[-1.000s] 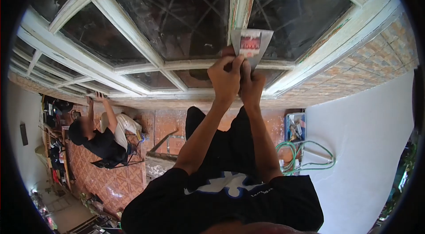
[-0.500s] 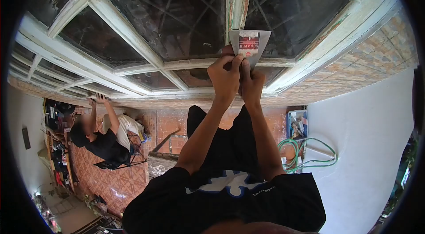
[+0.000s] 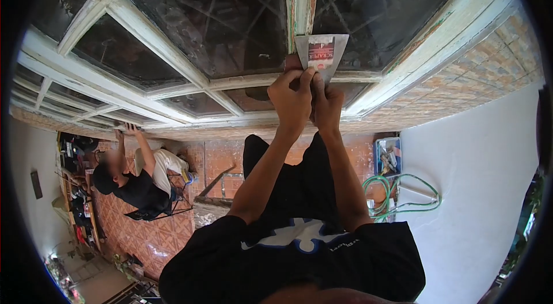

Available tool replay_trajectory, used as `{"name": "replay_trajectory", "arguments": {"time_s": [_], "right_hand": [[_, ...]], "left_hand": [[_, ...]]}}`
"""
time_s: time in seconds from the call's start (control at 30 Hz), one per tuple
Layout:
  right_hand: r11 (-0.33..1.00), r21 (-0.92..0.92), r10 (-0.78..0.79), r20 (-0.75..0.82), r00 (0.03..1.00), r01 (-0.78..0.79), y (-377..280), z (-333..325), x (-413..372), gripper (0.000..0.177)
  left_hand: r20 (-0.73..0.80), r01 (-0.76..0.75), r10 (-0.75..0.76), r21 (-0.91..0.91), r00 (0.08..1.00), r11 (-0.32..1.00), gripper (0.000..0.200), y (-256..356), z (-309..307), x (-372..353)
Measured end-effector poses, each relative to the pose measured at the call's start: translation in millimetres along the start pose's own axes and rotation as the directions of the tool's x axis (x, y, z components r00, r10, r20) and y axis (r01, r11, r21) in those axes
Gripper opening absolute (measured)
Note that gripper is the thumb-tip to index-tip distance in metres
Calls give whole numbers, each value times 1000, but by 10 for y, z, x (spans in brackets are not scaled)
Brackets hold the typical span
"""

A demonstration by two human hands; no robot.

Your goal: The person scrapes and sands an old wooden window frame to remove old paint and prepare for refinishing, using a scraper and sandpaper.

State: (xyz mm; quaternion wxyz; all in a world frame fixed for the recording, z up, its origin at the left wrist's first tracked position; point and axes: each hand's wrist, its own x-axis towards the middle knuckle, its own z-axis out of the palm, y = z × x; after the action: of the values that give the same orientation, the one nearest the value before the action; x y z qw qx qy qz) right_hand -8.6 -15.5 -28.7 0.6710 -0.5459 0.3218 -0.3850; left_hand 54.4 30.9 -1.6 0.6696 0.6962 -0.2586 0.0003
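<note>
A paint scraper [image 3: 324, 48] with a wide metal blade and a red label is held up against the worn white window frame [image 3: 299, 2]. Its blade edge lies over the upright bar, where paint is chipped to green and brown. My right hand [image 3: 328, 107] is closed around the handle, which is mostly hidden. Beside it, my left hand [image 3: 290, 99] is closed, with thumb and fingers pinching the lower blade. A small reddish-brown piece, like folded sandpaper [image 3: 292, 63], sticks up behind the left fingers. Dark glass panes [image 3: 368, 22] flank the bar.
Another person [image 3: 141, 189] sits on a folding chair at left, hands on the lower frame. A blue bin [image 3: 378, 157] of tools and a green hose [image 3: 423, 178] are by the white wall [image 3: 472, 171] at right. A wooden plank [image 3: 212, 212] lies left of my legs.
The scraper has shifted slightly left and its blade is tilted a little more. More of the reddish-brown piece shows beside it. Both hands keep their hold.
</note>
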Motion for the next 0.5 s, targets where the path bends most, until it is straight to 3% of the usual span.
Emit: {"name": "replay_trajectory", "arguments": {"time_s": [0.07,0.17,0.27,0.37,0.47,0.5], "right_hand": [[999,44,2,49,999,-4,-1,-52,23,47],[996,23,83,9,996,-84,-65,0,-76,47],[998,-31,-59,25,998,60,-120,10,74,48],[998,-53,-20,-7,1000,19,-48,-17,-3,48],[992,-111,-58,-44,997,53,-119,50,-7,48],[998,-44,-42,-14,999,41,-164,52,23,48]], "left_hand": [[4,51,-51,-74,999,996,23,25,21,-15],[-32,22,-23,-46,999,999,23,58,-3,-54],[-29,53,-54,-53,998,997,22,234,0,41],[-41,9,-9,5,999,1000,21,97,8,-25],[-51,7,-10,-46,999,999,21,106,17,1],[-55,-31,30,-15,998,999,21,124,26,49]]}}
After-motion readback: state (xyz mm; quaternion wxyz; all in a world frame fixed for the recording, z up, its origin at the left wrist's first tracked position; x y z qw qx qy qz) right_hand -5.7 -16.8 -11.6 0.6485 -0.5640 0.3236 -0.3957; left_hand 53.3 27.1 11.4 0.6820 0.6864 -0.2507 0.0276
